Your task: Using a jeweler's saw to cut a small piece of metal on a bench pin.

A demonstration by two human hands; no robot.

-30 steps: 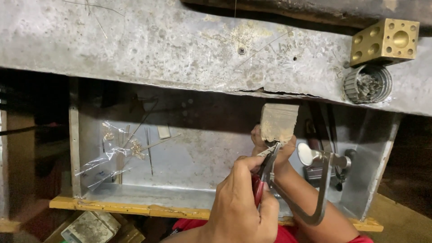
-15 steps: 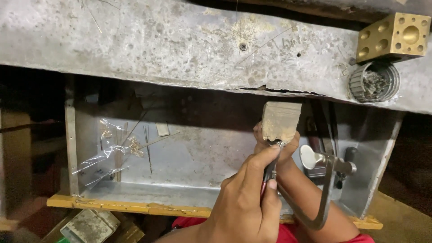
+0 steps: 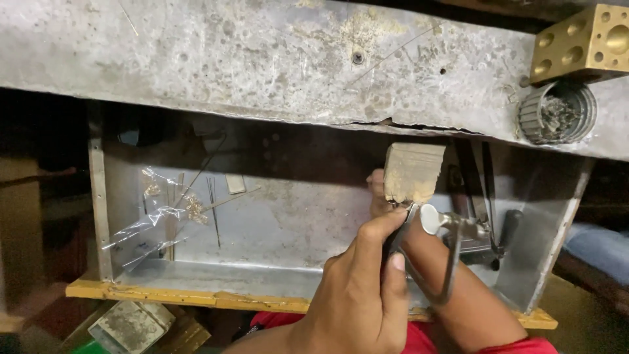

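Observation:
My left hand (image 3: pixel 357 295) is in front, fisted around the handle of a small metal saw frame (image 3: pixel 451 262), thumb up along it. The frame's wing nut sits just under a worn wooden block (image 3: pixel 414 172) that juts out from the bench edge. My right hand (image 3: pixel 377 193) reaches up from the lower right, its forearm passing behind the saw frame. Only a few of its fingers show, pressed against the block's lower left end. Whatever they hold is hidden by the block and my left hand.
A scarred grey bench top (image 3: pixel 229 59) carries a brass cube with round hollows (image 3: pixel 583 42) and a ribbed round tin of small bits (image 3: pixel 557 111). Below hangs a metal tray (image 3: pixel 288 223) with a yellow front edge, a clear plastic bag (image 3: pixel 154 216), thin wires, and dark tools (image 3: pixel 485 190).
My left hand has risen slightly with the saw, closer under the wooden block. The view has shifted a little; my right hand stays at the block.

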